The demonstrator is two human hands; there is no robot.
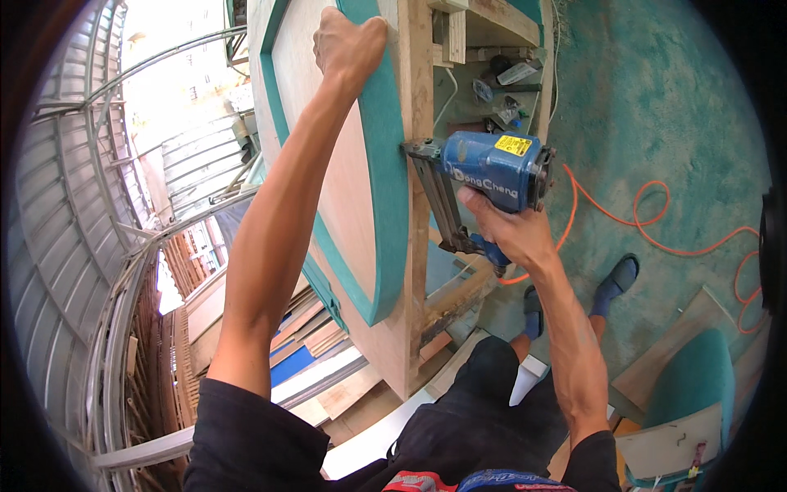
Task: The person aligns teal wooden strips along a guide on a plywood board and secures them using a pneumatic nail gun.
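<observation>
Black sleeves and dark shorts fill the bottom of my view, with both forearms rising out of them. My right hand [504,225] is wrapped shut around the grip of a blue nail gun [492,168]; the fingers curl over the handle from behind and I cannot see the trigger finger clearly. This gun has a stubby blue body with a yellow label and a black rear cap, and a long grey magazine hanging below its nose. Its nose is pressed against the edge of a bare wooden frame post [416,205], and an orange hose [656,234] runs from under the grip, looping over the teal floor [656,107]. My right arm is bent slightly, wrist cocked toward the frame.

My left arm stretches long and nearly straight up the picture. That left hand [348,41] is clenched over the top edge of a pale panel [328,139] with a curved teal rim, fingers hooked behind it, knuckles toward me. Panel and post sit touching, side by side.

Below, blue slippers [615,283] stand on the floor. Further off, boards [316,344] lie stacked at lower left, and a teal-topped offcut [689,385] rests at lower right.
</observation>
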